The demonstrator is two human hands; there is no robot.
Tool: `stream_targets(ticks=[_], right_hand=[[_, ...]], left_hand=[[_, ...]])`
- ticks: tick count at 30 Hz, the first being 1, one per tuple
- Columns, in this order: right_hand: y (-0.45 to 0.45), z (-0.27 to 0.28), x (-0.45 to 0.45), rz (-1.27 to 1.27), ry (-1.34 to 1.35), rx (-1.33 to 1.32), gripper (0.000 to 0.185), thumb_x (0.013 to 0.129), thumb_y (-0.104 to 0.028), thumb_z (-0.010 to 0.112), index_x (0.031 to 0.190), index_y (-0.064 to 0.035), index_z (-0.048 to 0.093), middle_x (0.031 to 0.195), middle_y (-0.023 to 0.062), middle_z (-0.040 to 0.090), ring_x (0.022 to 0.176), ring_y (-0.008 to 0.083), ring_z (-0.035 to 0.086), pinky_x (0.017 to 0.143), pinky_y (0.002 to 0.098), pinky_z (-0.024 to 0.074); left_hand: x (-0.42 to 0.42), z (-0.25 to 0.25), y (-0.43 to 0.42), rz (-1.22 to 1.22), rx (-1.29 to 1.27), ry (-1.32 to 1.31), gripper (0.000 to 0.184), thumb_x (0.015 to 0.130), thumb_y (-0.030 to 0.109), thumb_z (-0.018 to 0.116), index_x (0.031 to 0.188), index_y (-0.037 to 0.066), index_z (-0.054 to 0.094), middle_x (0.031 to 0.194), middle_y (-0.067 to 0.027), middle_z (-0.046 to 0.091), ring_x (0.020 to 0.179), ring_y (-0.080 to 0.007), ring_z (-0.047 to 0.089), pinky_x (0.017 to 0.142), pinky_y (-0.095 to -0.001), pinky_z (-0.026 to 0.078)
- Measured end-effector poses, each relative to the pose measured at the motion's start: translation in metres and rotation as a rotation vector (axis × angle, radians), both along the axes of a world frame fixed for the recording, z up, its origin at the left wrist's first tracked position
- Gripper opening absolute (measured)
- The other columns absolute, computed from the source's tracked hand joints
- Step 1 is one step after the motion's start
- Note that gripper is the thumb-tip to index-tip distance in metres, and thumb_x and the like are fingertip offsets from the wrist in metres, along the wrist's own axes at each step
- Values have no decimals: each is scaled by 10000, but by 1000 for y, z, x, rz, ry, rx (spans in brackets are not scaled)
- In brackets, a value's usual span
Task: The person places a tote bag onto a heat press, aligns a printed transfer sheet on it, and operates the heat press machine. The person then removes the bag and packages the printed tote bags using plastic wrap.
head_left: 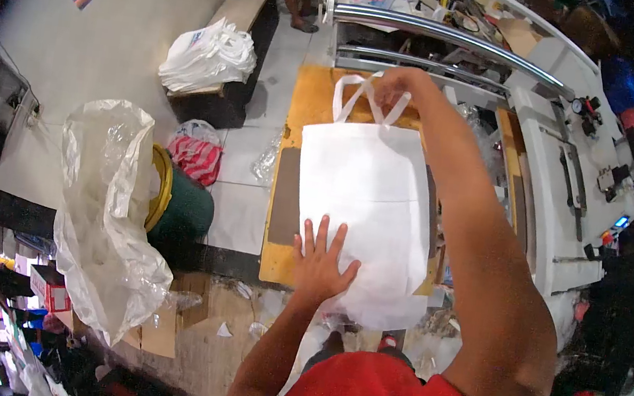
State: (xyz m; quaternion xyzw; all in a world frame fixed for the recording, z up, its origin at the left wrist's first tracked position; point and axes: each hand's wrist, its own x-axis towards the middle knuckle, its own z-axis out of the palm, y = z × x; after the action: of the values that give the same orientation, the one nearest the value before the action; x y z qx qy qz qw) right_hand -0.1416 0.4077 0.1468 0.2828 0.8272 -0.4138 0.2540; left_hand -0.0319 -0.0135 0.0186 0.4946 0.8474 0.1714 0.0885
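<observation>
A white bag point(364, 176) with two looped handles lies flat on a dark pad point(285, 194) over a yellow-orange board point(305, 108). Near the bag's lower left part, my left hand point(321, 267) rests with its fingers spread. My right hand point(398, 88) is at the handles beyond the bag's top edge, its fingers curled and partly hidden by the hand itself. Whether those fingers grip a handle is hard to make out.
Left of the board stand a green bin point(189, 209) with a yellow rim and a large clear plastic sack point(101, 226). White bags point(209, 57) are piled on a bench. Metal rollers point(450, 38) and a white machine point(555, 181) are beyond and to the right. A person's foot point(303, 26) shows at the top.
</observation>
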Motion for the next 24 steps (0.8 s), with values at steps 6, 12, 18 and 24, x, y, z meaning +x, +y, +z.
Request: stream_targets(ticks=[6,12,18,24], right_hand=[[16,-49,-9,-368,643,316,299,851,-264,642,1050,-48,695,1003,98,722,923,277,685,766,368,533],[-24,-135,8,-145,415,843,314,850,-238,600,1070,-29,679,1024,210,698,941,395,670,825,476,533],[-12,-106,9,-266,312,718,261,859,-208,572,1009,-37,702,1003,243,677,973,412,650,865,476,513],[-96,-109,160,-579,766,891,220,857,-227,623,891,-12,651,847,222,671,812,424,642,733,459,515]], left_hand=[[-1,-4,0,1,-12,-9,802,855,579,556,1518,182,340,1608,-198,154,1472,-478,62,1137,-662,97],[-1,-8,-4,20,-6,27,826,856,598,552,1536,201,305,1616,-183,143,1481,-457,59,1151,-640,80],[-3,-5,-6,12,51,-2,790,854,576,571,1517,209,351,1602,-180,196,1473,-460,110,1145,-641,117],[-28,-22,-19,86,225,101,617,834,410,656,1336,72,537,1461,-226,420,1354,-443,369,1094,-563,307]])
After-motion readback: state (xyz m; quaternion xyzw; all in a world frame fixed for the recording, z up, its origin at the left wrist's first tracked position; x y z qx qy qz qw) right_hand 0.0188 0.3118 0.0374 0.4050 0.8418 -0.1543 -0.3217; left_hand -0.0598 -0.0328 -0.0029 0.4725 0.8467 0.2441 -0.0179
